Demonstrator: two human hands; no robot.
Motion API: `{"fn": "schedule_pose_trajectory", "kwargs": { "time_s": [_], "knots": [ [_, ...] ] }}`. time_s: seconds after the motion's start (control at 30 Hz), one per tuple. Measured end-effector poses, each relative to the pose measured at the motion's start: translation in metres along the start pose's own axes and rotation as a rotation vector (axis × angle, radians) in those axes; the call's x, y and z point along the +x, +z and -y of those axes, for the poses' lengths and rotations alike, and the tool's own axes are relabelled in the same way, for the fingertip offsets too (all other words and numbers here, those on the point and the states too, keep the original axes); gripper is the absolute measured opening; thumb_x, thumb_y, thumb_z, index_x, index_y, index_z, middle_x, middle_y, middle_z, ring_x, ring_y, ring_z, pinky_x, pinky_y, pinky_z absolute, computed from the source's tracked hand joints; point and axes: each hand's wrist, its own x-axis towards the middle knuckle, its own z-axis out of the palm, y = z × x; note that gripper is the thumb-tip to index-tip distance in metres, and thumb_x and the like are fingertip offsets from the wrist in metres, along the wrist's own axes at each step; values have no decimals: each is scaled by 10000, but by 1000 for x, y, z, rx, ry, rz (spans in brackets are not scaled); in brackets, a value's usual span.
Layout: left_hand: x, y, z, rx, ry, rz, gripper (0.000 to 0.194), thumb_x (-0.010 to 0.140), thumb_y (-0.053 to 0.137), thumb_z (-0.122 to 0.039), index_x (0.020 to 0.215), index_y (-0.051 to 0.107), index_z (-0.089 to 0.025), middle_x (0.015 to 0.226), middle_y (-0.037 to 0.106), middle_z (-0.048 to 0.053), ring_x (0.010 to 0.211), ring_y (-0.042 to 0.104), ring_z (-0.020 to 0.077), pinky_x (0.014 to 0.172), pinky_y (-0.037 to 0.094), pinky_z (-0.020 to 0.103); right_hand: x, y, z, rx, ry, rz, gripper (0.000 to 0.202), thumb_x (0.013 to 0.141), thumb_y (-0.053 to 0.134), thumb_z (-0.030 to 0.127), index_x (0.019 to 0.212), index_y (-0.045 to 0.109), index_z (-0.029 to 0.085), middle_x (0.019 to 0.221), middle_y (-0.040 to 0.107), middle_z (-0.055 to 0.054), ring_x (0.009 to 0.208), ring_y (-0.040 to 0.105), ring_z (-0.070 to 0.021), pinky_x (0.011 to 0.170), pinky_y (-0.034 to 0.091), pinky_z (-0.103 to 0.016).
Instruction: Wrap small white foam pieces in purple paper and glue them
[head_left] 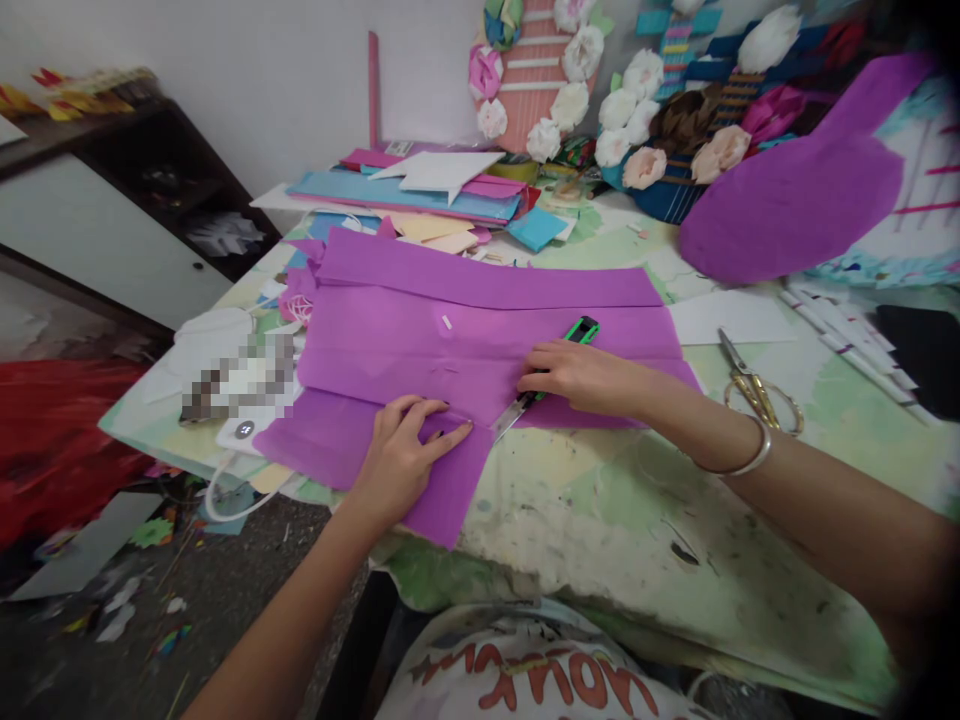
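Purple crepe paper (375, 340) lies in folded layers across the table in the head view. My right hand (562, 375) is closed around a green and black box cutter (581, 332), its blade out and pointing down to the left at the paper's near edge. Just left of the blade, my left hand (401, 445) rests on the paper with its fingers spread, pressing the near layer. That layer hangs toward the table's front edge. A small white piece (448, 322) lies on the purple paper above my hands.
Gold-handled scissors (754, 395) lie right of my right wrist. A purple guitar-shaped piece (799, 205) and paper-flower decorations (536, 70) stand behind. Stacked coloured paper (420, 190) lies at the back. White strips (859, 345) and a black flat object (922, 350) are far right.
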Motion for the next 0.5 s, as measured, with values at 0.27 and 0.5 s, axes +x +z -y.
{"fn": "schedule_pose_trajectory", "kwargs": {
  "time_s": [0.27,0.5],
  "knots": [
    [2,-1,-1,-31,5,-23,384,931,383,-156,1093,677,-344,1191,537,73,1089,422,248,942,387,491,11,2,6,-29,-30,-14,265,872,441,27,1016,610,172,919,593,-73,894,513,-199,770,381,-324],
    [0,0,1,2,29,-1,394,925,387,-139,1116,667,-341,1200,516,72,1077,391,249,918,399,483,7,1,5,-19,-29,3,246,867,447,20,985,608,165,906,583,-72,875,505,-192,758,367,-316]
  ]
}}
